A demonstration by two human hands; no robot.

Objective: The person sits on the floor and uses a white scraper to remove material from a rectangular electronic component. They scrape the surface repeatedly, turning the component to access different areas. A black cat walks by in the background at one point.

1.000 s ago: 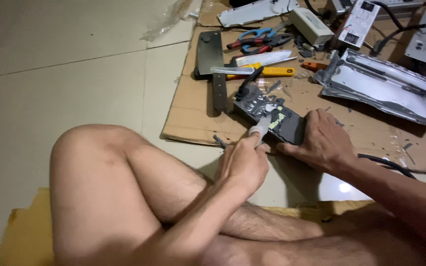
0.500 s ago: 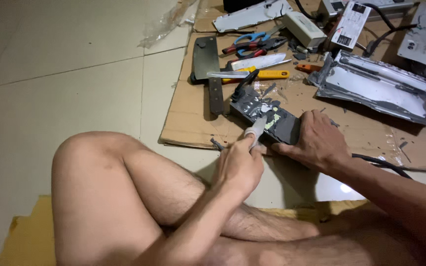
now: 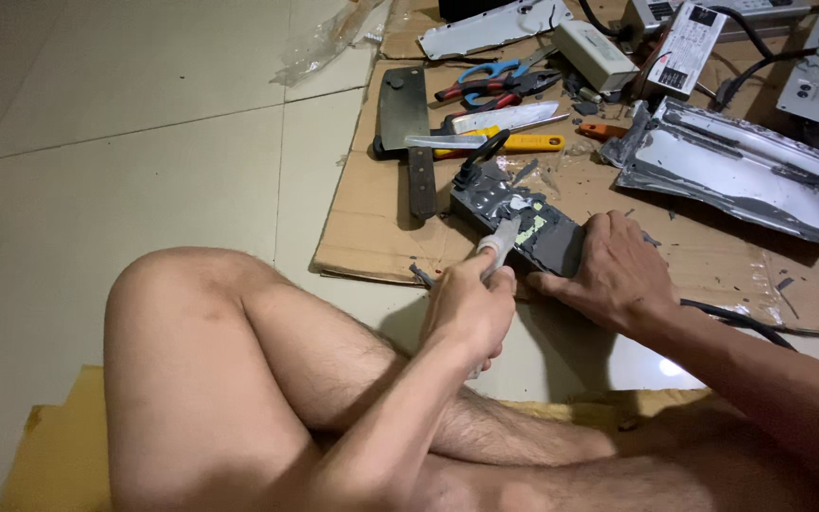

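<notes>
the dark grey block [image 3: 533,228] lies on the cardboard sheet [image 3: 372,237] spread on the tiled floor [image 3: 125,161], just ahead of the person's folded knee. its long axis runs on a slant, from upper left, near the cleaver, down to lower right, where it ends under the right hand. the top is torn open, showing pale and greenish patches.

the left hand [image 3: 466,308] sits just below the block's near long edge. its fingers are curled tight around a white-handled tool [image 3: 500,242], and the tool's tip points up and to the right, touching the exposed patch in the middle of the block. so the work spot is directly ahead of the left hand, up the line of the tool.

the right hand [image 3: 618,275] lies at the block's lower right end, fingers spread flat and pressing down on it and the cardboard; it wraps around nothing.

well beyond the block lie a cleaver [image 3: 408,128], a yellow-handled knife [image 3: 500,142], blue-handled scissors [image 3: 485,71] and a dented metal casing [image 3: 732,171], all apart from both hands.
</notes>
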